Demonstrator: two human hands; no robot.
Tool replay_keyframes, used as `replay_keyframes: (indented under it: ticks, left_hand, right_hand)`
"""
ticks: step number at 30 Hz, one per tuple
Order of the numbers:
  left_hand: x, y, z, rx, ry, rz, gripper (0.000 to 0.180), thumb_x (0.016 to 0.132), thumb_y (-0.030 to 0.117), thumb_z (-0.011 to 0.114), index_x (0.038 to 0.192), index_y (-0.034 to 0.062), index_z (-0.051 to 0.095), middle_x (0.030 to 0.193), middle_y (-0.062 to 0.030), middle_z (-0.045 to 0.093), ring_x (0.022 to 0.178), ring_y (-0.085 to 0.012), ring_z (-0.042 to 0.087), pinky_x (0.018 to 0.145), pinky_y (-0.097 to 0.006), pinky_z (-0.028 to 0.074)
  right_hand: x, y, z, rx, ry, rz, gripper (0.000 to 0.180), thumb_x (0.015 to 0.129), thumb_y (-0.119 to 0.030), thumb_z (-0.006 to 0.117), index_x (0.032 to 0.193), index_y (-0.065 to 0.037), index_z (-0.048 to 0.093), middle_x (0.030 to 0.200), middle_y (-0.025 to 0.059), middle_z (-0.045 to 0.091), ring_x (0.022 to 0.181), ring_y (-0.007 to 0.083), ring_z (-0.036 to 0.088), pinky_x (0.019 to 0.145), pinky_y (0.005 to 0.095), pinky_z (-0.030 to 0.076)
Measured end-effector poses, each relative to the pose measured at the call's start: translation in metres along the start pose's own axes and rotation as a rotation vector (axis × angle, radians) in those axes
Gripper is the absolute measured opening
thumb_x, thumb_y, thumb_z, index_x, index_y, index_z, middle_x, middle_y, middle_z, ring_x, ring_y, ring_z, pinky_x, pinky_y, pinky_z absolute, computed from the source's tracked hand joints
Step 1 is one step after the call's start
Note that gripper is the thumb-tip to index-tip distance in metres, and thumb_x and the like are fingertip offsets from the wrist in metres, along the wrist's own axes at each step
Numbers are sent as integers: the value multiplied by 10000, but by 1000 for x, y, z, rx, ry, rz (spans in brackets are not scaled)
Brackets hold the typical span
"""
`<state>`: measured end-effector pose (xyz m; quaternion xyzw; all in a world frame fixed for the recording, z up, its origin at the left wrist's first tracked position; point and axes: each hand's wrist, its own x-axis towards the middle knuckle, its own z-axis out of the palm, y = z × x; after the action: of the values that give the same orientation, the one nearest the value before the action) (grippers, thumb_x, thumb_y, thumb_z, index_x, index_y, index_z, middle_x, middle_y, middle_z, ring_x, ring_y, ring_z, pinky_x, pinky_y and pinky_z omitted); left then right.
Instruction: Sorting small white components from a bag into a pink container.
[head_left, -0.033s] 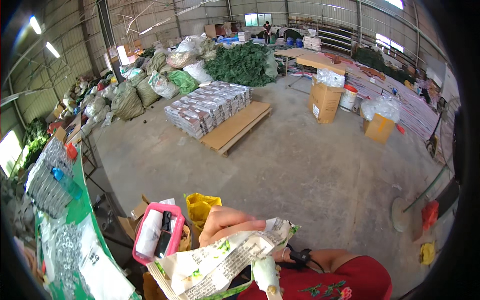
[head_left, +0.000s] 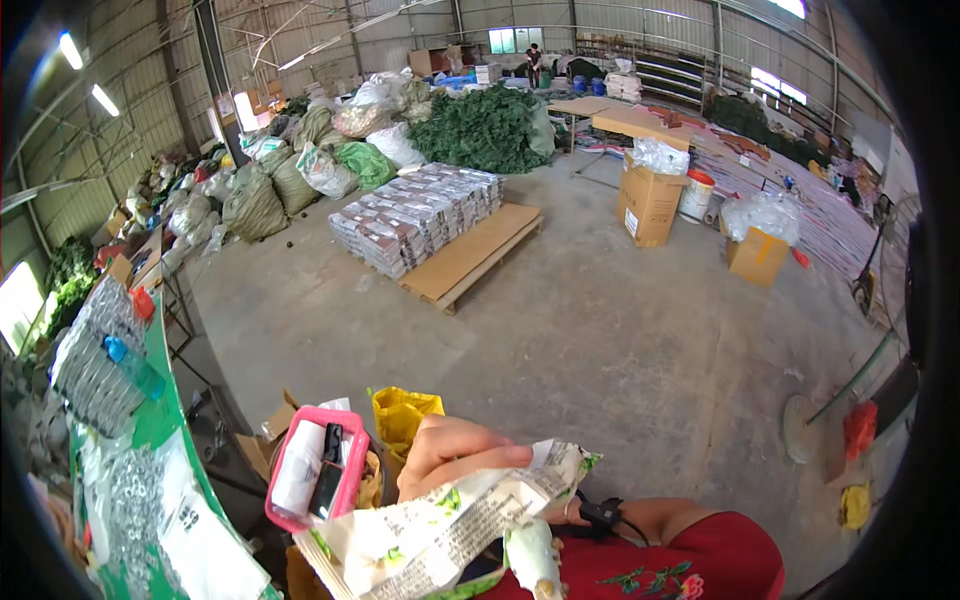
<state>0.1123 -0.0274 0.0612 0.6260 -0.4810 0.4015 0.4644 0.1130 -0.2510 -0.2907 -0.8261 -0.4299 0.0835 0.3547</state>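
My left hand (head_left: 455,458) is closed, its curled fingers gripping the upper edge of a crinkled white and green wrapper (head_left: 425,540). From the wrapper's lower right side pokes a pale greenish-white piece (head_left: 530,555), which looks like an ice pop with a tan stick-like end downward. My right forearm (head_left: 655,518) comes in from the lower right with a black band (head_left: 600,513) on the wrist. Behind the wrapper and the pale piece, my right hand's fingers are hidden, so their grip does not show.
Left of my hands are a pink basket (head_left: 350,483) with a white roll and black items, a yellow bag (head_left: 405,415) and a green table (head_left: 160,400) with a blue bottle. Ahead, a pallet (head_left: 470,265) bears stacked packs; cartons (head_left: 650,205) stand right. A person (head_left: 534,65) is far back.
The wrapper and my left hand have shifted very slightly, with the grip unchanged. Everything else looks the same.
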Motion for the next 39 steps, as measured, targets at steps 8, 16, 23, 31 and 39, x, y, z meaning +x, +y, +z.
replay_keyframes:
  ticks: [8, 16, 23, 31, 39]
  left_hand:
    - [20, 25, 7, -73, 119, 85, 279, 770, 67, 719, 1005, -62, 640, 661, -165, 602, 473, -231, 576, 426, -312, 487]
    - [21, 24, 7, -196, 97, 145, 318, 794, 80, 708, 1055, -75, 614, 607, -144, 553, 422, -206, 539, 404, -326, 485]
    - [18, 28, 5, -115, 52, 105, 298, 799, 113, 723, 1037, -45, 637, 719, -144, 591, 543, -219, 590, 480, -320, 538]
    - [22, 38, 16, 20, 306, 7, 253, 680, 164, 780, 880, 15, 742, 838, -66, 606, 721, -173, 598, 585, -254, 506]
    - [15, 33, 5, 118, 227, -19, 307, 692, 167, 789, 957, 28, 724, 872, -75, 606, 757, -190, 613, 630, -267, 496]
  right_hand:
    - [-13, 40, 39, -40, 198, -57, 335, 917, -382, 573, 1106, -122, 668, 1044, 73, 687, 906, 309, 624, 800, 412, 490]
    - [-10, -3, 6, 146, 141, 106, 208, 858, -285, 610, 893, -95, 688, 896, 127, 669, 837, 338, 623, 738, 450, 477]
    - [-11, 18, 18, -59, -24, 73, 293, 850, -329, 613, 991, -81, 681, 967, 141, 685, 877, 336, 640, 766, 448, 493]
    - [-13, 28, 24, -182, -29, 144, 378, 857, -370, 594, 1041, -47, 660, 979, 175, 675, 853, 359, 644, 722, 444, 508]
    - [-6, 2, 0, -49, 16, -24, 209, 891, -295, 601, 922, -109, 692, 827, 84, 660, 784, 289, 632, 698, 421, 495]
